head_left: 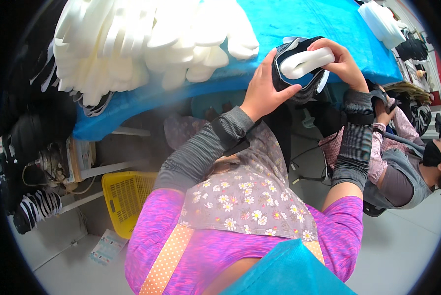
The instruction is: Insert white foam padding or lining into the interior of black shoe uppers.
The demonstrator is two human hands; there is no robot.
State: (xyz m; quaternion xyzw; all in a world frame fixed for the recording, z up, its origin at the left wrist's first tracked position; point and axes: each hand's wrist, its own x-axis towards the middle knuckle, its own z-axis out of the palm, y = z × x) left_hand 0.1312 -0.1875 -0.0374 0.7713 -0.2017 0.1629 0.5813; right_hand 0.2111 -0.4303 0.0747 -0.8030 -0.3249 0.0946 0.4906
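Nearest the lens, a teal cloth (289,270) and a flowered apron (250,196) cover the lap; above them both forearms rise to the near edge of the blue-covered table (304,24); the left hand (264,91) cups a dark shoe upper (299,73) from below to steady it, while the right hand (341,59) grips a white foam insert (306,61), fingers curled over it, seemingly seating it inside; more white foam pieces (146,39) lie heaped at the table's left corner, within reach; a yellow basket (124,196) sits on the floor below.
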